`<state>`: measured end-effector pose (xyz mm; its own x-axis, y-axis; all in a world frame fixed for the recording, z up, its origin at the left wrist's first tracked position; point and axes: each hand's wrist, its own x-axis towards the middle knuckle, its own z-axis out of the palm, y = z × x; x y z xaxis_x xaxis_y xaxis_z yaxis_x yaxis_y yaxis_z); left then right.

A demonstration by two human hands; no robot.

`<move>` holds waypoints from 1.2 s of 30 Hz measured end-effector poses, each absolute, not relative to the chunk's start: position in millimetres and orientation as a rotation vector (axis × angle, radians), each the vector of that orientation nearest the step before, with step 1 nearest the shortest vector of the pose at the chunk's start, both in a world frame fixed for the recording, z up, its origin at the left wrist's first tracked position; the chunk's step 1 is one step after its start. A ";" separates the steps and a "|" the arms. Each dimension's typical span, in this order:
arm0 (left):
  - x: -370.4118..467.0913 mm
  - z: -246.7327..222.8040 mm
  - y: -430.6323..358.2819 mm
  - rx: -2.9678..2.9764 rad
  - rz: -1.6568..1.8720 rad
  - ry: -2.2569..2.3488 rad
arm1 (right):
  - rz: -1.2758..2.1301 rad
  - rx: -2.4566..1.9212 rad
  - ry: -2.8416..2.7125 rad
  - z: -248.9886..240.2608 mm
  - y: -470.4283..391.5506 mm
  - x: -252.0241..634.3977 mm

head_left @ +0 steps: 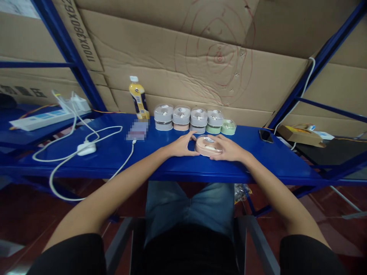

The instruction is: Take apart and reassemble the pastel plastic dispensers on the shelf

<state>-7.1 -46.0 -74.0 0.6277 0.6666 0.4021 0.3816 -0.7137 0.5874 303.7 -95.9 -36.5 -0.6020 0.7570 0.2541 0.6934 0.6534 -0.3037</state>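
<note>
A pink oval case (208, 146) with a clear lid lies near the table's front edge, between my two hands. My right hand (229, 148) wraps round its right side, fingers behind and thumb in front. On the other side my left hand (183, 146) is curved like a C, its thumb and fingertips at the case's left edge, with a gap before the palm. Behind stand stacked cases of the same kind: grey ones (164, 114), a grey one over a pink one (181, 115), and a single green one (228, 127) at the right end.
A yellow drink bottle (139, 98) stands at the back left, beside a blurred-out device (138, 130) on a white cable. A white adapter (86, 148) and power strip (51, 116) lie left. A phone (266, 136) and open carton (301, 136) are on the right. Cardboard (160, 46) backs the blue table (177, 168).
</note>
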 end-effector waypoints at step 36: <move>-6.0 -67.4 -46.0 2.531 0.720 0.926 | -0.502 -1.805 -2.357 -37.7 -23.4 349.3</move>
